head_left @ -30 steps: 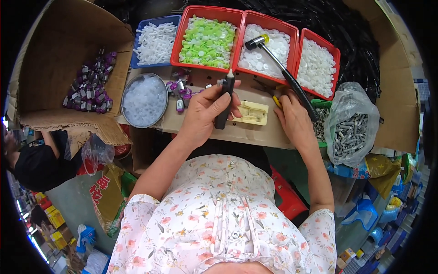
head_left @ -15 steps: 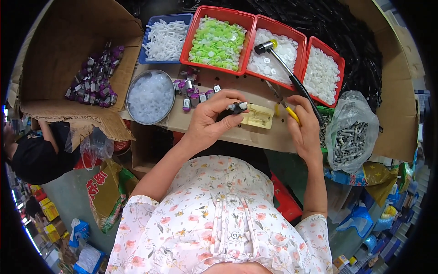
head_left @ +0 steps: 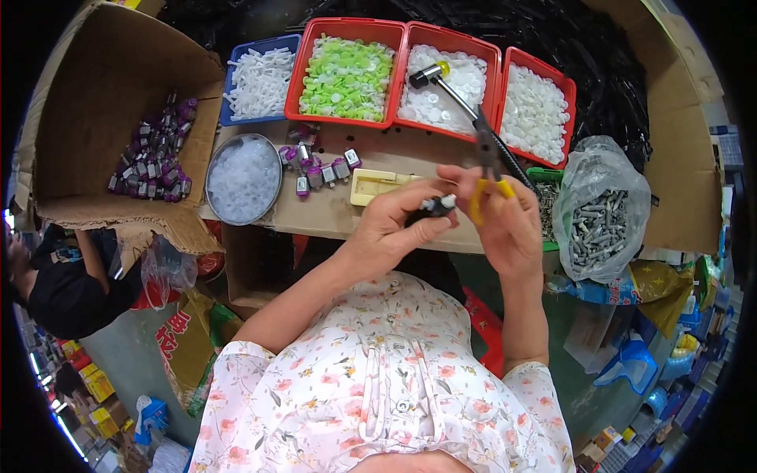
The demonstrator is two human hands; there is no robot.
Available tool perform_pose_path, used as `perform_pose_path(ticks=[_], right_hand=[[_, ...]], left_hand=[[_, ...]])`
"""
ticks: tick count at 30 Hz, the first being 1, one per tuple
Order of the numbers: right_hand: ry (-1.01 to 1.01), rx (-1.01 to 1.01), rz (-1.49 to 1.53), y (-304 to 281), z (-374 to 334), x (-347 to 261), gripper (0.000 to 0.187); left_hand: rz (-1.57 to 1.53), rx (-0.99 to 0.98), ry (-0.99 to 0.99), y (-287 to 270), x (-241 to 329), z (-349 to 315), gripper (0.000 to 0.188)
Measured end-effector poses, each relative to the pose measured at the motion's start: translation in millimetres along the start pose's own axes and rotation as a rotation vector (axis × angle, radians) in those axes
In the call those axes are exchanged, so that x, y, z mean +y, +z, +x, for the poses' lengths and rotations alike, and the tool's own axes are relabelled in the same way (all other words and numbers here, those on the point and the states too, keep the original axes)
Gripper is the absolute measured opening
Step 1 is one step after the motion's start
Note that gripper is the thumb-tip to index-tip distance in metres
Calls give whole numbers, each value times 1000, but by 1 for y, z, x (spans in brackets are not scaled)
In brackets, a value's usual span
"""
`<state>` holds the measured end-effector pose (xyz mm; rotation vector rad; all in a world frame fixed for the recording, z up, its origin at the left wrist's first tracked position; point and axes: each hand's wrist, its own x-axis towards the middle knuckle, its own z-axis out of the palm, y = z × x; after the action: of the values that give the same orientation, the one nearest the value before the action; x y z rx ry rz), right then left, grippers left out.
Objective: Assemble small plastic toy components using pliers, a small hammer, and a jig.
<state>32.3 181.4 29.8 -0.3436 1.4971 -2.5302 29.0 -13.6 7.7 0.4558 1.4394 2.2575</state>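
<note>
A small black part (head_left: 428, 210) with a white tip is pinched between the thumb and fingers of my left hand (head_left: 382, 236). Yellow-handled pliers (head_left: 486, 150) are in my right hand (head_left: 509, 240), their dark jaws pointing away from me. The fingertips of my right hand are close to the white tip; whether they touch it I cannot tell. Just beyond my left hand, a cream plastic block (head_left: 365, 188) with a recess lies on the cardboard-topped table (head_left: 315, 214). My left hand partly covers that block.
A hammer (head_left: 453, 93) lies across red bins of white discs (head_left: 422, 106) and white caps (head_left: 532, 102). Green caps (head_left: 347, 75), white sticks (head_left: 260, 83) and a bowl of clear pieces (head_left: 243, 177) stand left. Purple-and-metal parts (head_left: 319, 173) lie loose. Right: bagged metal pieces (head_left: 599, 232).
My right hand has lifted the pliers off the tabletop area and brought them inward, jaws now upward. My two hands are closer together. The whole view has shifted somewhat.
</note>
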Motion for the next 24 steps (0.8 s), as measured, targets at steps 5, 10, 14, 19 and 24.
perform_pose_path(ticks=[5,10,14,19,24], right_hand=[[-17,-71,-348,-9,-12,-11,33],[-78,-44,-919,3,-18,-6,15],[-151,-91,-1146,0,-17,-3,28],[-210,-128,-1311,-1,-18,-1,37],[-217,-147,-1328,-8,-20,-4,37]], left_hand=[[65,135,50,-19,-1,-7,31],[144,178,59,-22,6,-10,32],[222,210,96,-23,8,-11,32],[272,208,107,-29,1,-13,31],[363,200,105,-29,1,-12,32]])
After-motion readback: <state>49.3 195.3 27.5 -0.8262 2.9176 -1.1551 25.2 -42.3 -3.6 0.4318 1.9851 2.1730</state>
